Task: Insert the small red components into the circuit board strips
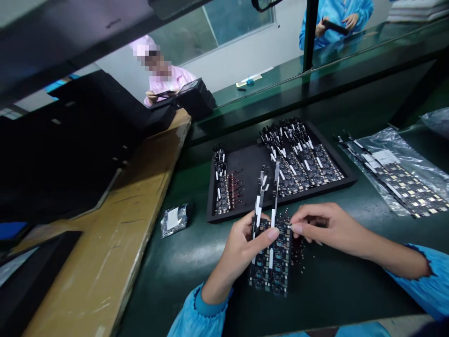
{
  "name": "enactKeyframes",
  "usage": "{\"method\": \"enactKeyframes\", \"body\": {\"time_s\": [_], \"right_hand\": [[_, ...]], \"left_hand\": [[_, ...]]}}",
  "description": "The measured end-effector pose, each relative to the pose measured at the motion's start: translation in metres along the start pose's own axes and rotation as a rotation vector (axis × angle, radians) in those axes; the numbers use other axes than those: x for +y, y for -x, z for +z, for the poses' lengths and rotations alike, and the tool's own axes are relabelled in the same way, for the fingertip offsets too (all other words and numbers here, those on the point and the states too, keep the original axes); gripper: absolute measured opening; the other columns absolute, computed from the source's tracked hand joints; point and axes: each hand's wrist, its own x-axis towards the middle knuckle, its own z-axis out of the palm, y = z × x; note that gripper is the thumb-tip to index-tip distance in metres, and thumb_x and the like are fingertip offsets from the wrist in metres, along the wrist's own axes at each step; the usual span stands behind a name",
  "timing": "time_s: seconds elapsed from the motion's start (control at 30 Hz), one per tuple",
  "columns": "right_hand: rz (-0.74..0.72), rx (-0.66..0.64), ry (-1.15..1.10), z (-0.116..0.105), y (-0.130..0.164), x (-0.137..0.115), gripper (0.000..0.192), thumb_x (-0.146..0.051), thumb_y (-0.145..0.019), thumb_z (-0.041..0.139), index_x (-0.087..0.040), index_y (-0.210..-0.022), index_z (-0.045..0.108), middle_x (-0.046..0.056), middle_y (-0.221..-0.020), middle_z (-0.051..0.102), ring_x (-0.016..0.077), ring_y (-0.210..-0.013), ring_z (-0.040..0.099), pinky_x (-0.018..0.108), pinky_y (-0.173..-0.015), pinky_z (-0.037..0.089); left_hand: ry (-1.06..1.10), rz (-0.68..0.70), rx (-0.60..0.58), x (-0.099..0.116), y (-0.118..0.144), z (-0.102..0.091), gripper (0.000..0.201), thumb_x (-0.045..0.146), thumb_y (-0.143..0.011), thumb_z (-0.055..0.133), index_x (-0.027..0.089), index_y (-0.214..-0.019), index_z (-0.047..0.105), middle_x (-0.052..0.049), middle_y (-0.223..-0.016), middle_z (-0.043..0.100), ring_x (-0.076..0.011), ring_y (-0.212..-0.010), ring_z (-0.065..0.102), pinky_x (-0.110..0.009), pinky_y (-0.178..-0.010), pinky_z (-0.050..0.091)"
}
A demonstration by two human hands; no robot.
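Note:
My left hand (247,241) grips a panel of small circuit boards (277,262), the thumb lying across its face. Black strips with white labels stick up from the panel's far end. At the panel's upper right corner, my right hand (326,229) is closed in a pinch, thumb against forefinger. Whatever sits between those fingertips is too small to make out. Under and beside the right fingers, many tiny loose parts (300,257) lie scattered on the green table (196,271). Just beyond my hands is a black tray (245,157) with similar panels standing at its left and right.
A clear plastic bag with more panels (410,182) lies on the right. Left of the tray is a small silver packet (174,220), beside a brown board (140,210). Across the bench, one person in pink (168,79) and another in blue (336,21) handle dark objects.

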Motion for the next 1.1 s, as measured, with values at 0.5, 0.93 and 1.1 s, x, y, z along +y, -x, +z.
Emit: {"method": "enactKeyframes", "body": {"time_s": [0.5, 0.93, 1.1], "right_hand": [[0.034, 0.024, 0.1, -0.0013, -0.0014, -0.0027, 0.017, -0.04, -0.087, 0.073, -0.022, -0.087, 0.076, 0.001, -0.08, 0.071, 0.0166, -0.07, 0.062, 0.028, -0.065, 0.048], [-0.009, 0.039, 0.114, -0.0013, -0.0006, 0.0005, 0.007, -0.03, -0.086, 0.076, -0.023, -0.086, 0.075, -0.002, -0.081, 0.071, 0.0148, -0.073, 0.062, 0.025, -0.067, 0.047], [-0.028, 0.048, 0.139, -0.0024, -0.0002, 0.0009, 0.012, -0.036, -0.088, 0.074, -0.024, -0.086, 0.076, -0.002, -0.082, 0.072, 0.0149, -0.072, 0.062, 0.026, -0.065, 0.048]], "left_hand": [[-0.161, 0.076, 0.118, -0.0001, 0.001, 0.0016, 0.018, 0.026, -0.066, 0.087, 0.017, -0.066, 0.072, 0.002, -0.054, 0.058, -0.0164, -0.047, 0.048, -0.026, -0.046, 0.038], [-0.204, 0.076, 0.124, 0.0014, 0.0, 0.0035, 0.017, 0.024, -0.067, 0.087, 0.019, -0.066, 0.071, 0.003, -0.052, 0.057, -0.0162, -0.045, 0.046, -0.026, -0.043, 0.036], [-0.204, 0.09, 0.122, -0.0005, 0.0001, 0.0024, 0.018, 0.024, -0.067, 0.087, 0.017, -0.066, 0.07, 0.004, -0.053, 0.057, -0.0151, -0.046, 0.047, -0.024, -0.044, 0.036]]}}
